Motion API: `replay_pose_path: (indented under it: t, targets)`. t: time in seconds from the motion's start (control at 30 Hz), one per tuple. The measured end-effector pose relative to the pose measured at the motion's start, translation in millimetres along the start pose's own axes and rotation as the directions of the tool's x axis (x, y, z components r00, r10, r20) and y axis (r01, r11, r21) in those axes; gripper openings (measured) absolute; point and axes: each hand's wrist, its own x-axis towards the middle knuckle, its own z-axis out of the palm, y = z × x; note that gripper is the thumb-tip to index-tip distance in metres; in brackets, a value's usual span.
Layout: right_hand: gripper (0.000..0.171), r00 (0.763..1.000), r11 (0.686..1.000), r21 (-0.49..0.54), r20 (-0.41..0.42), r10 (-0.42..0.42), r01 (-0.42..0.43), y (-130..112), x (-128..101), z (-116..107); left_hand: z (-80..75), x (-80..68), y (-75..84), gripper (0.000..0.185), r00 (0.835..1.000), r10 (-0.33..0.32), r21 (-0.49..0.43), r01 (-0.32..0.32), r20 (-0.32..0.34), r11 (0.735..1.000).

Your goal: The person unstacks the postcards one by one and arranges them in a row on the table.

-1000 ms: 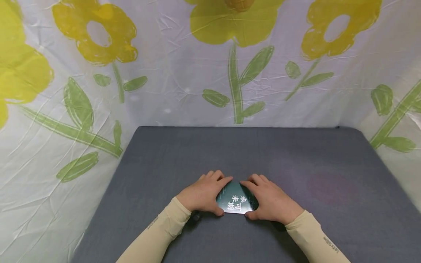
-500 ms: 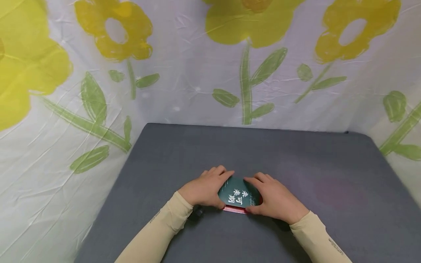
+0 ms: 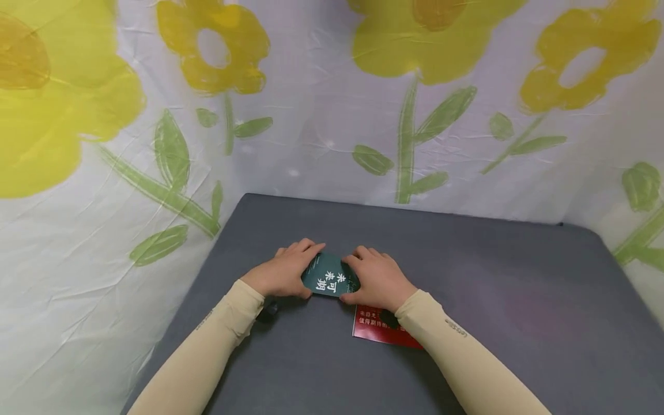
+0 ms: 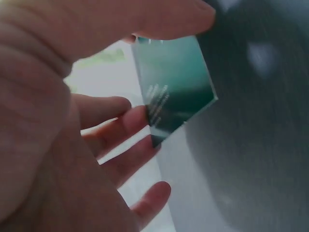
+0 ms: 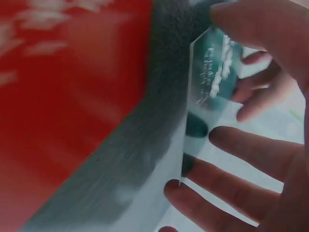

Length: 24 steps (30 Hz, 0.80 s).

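A dark green card [image 3: 330,275] with white characters is held between my two hands, a little above the grey table in the wrist views. My left hand [image 3: 282,272] grips its left side, with the thumb on the near edge and fingertips at the far edge in the left wrist view. Opposite, my right hand [image 3: 381,280] pinches the right side in the same way. Below my right hand and wrist, a red card [image 3: 370,329] with pale print lies on the table. My right forearm and a black piece at the wrist hide part of it.
The grey-covered table [image 3: 290,369] has rounded far corners. Behind it and at the sides hangs a white cloth [image 3: 311,167] with yellow flowers and green leaves. A dark piece [image 3: 267,312] sits under my left wrist.
Both hands have lifted the green card off the red card and carried it left and away from me. The red card, hidden at first, now shows. The head view has turned left.
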Motion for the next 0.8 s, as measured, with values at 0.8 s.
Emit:
replay_pose_path:
  t: [0.8]
  targets:
    - [0.071, 1.000, 1.000, -0.013, -0.031, 0.005, -0.005, -64, 115, 34, -44.4, -7.4, -110.1, 0.104, 0.984, -0.151, -0.136, 0.164, 0.099, 0.977]
